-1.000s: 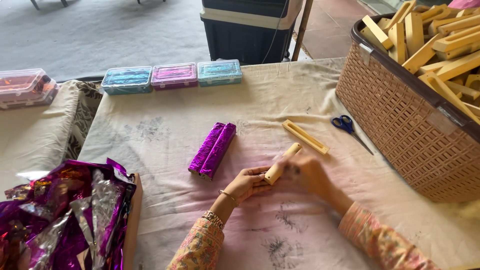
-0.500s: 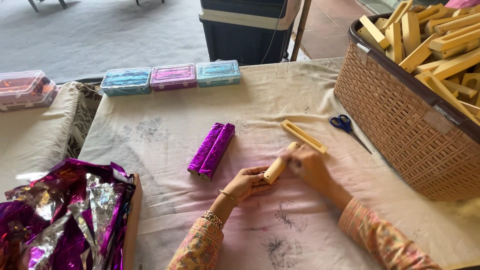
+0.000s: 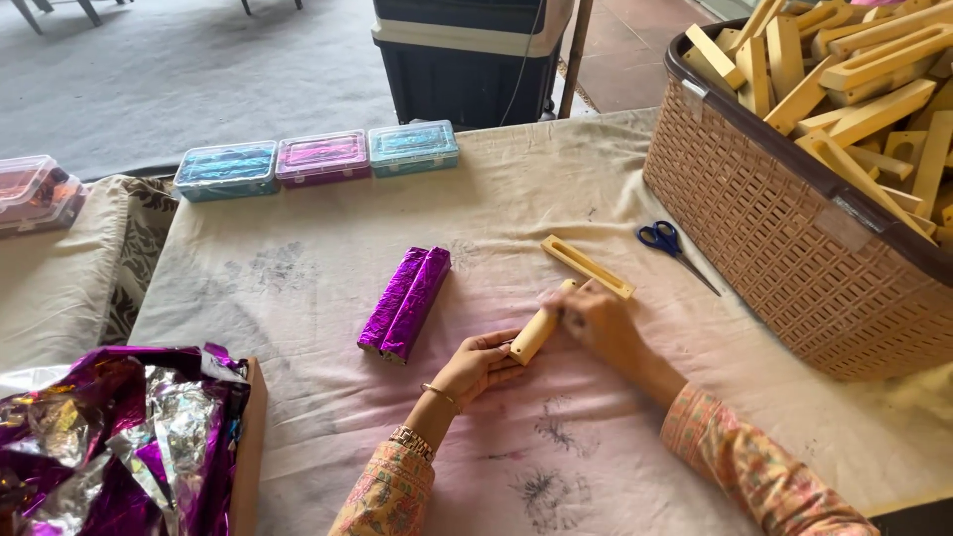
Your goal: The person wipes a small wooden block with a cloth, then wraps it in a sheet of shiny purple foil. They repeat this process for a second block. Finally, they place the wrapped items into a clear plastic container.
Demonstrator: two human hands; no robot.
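Both hands share one grip on a short pale wooden stick (image 3: 536, 334) near the middle of the surface (image 3: 298, 288): the left hand (image 3: 483, 363) is closed around its lower, nearer end, and the right hand (image 3: 596, 320) is closed over its upper, farther end, so neither hand is free. Its long axis runs diagonally, from lower left at the left hand up and to the right toward the right hand; the left hand lies nearer the viewer, the right hand just beyond it. Patterned sleeves cover both forearms, and a bracelet (image 3: 440, 393) circles the left wrist. At the near left corner, a crumpled heap of purple and silver foil (image 3: 119, 447) rests in a shallow cardboard tray (image 3: 249, 447). Just left of the hands lie two foil-wrapped purple rolls (image 3: 405, 303), side by side and touching, their long axes roughly parallel to the stick. Just beyond the right hand lies a slotted wooden strip (image 3: 586, 266), and farther right blue-handled scissors (image 3: 671, 248). A large brown woven plastic basket (image 3: 794, 238), piled with pale wooden pieces (image 3: 854, 79), occupies the right side. Along the far edge stand three small clear-lidded rectangular boxes in a row, blue (image 3: 226, 170), pink (image 3: 323, 158) and teal (image 3: 413, 147); an orange-toned one (image 3: 35, 191) sits apart at far left. Beyond the surface stands a dark bin (image 3: 467, 60) on the floor.
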